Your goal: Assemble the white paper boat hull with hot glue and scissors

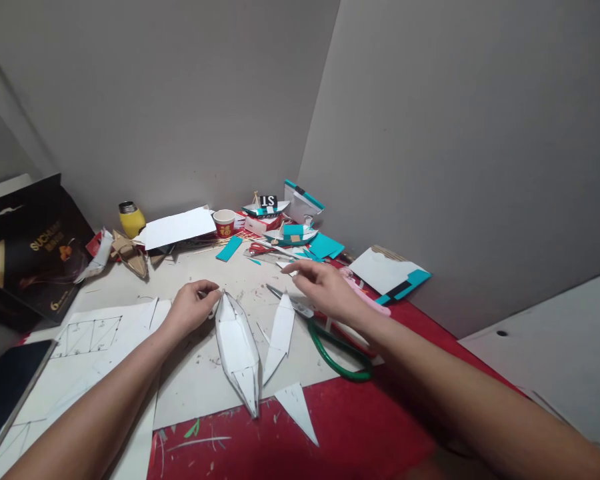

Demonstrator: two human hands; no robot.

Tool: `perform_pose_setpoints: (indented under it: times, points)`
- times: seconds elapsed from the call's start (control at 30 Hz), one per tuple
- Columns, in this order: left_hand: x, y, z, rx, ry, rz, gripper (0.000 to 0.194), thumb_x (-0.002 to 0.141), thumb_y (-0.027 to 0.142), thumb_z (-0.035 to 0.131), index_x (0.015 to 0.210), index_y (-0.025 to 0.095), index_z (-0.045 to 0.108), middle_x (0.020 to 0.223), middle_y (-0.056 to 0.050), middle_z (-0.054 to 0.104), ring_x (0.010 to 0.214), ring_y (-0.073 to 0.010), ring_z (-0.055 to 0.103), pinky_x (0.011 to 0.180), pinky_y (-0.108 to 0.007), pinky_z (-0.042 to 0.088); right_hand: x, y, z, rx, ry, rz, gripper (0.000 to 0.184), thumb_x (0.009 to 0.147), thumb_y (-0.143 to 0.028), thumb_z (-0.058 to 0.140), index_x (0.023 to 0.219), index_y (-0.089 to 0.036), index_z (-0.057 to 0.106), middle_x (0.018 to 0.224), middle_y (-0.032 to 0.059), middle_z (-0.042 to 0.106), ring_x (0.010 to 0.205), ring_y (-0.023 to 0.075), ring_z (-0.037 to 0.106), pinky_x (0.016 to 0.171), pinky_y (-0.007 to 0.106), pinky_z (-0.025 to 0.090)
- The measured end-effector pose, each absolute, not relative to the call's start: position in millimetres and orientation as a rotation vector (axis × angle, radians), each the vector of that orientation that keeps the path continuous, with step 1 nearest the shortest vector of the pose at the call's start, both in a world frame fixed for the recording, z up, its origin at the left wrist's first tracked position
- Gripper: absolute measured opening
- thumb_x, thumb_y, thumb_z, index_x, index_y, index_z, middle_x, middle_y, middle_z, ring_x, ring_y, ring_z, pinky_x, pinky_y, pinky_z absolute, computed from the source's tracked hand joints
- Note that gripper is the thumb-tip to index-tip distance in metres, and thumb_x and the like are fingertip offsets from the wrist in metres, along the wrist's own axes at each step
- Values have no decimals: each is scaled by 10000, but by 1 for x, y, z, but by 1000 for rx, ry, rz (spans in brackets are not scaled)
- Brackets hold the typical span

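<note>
A white paper boat, long and pointed at both ends, lies on the pale work sheet in front of me. My left hand is closed at its far tip, thumb and forefinger together against the edge. Over the green-handled scissors hovers my right hand, fingers loosely apart, forefinger stretched out and nothing visible in it. The scissors' blades point away to the left under that hand. Between boat and scissors rests a cut white paper strip with pointed ends. A white paper triangle lies on the red surface nearer me.
Drawn paper plans and a dark tablet-like slab are at left. Behind stand a black box, yellow bottle, paper cup and small model boats. White-and-teal cardboard leans at right. Walls close off the back.
</note>
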State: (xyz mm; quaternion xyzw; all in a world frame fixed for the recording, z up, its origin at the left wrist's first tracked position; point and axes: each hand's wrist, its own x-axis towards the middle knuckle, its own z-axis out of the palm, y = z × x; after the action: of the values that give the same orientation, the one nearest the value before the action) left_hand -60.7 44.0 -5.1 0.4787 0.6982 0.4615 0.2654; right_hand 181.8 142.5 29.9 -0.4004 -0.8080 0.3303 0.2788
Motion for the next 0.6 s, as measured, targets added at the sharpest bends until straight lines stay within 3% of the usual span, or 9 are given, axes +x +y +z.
perform_pose_setpoints:
  times: [0.17,0.27,0.37,0.47,0.6]
  points:
    - [-65,43,7,1273,1946,1497,265,721,277,599,947,167,683,712,-9,619,558,-139,544,558,-275,437,207,138,33,-1068,-2130,796,299,833,-277,442,978,-155,674,589,-13,494,499,129,389,496,264,307]
    - [-66,42,18,1290,1972,1653,278,749,275,589,996,166,658,721,11,572,593,-118,521,570,-247,451,209,140,29,-1118,-2193,807,285,828,-306,508,996,-142,669,590,-2,525,515,141,449,511,269,331]
    - [-60,39,31,1331,1931,1713,277,761,283,609,1006,162,654,718,20,571,612,-110,543,612,-246,492,200,148,22,-1188,-2349,711,291,801,-336,583,1000,-140,667,705,63,626,621,180,543,551,283,353]
    - [-46,36,45,1339,1846,1718,276,742,271,661,992,154,668,702,17,607,621,-116,585,645,-260,521,185,158,11,-1255,-2458,616,246,745,-400,645,801,-163,678,771,108,650,700,218,567,551,294,327]
    - [-29,31,62,1322,1691,1693,260,722,263,698,951,139,693,700,-13,669,601,-127,621,632,-277,538,171,171,-3,-1199,-2496,677,138,660,-282,674,616,-191,580,630,42,598,625,182,535,523,274,308]
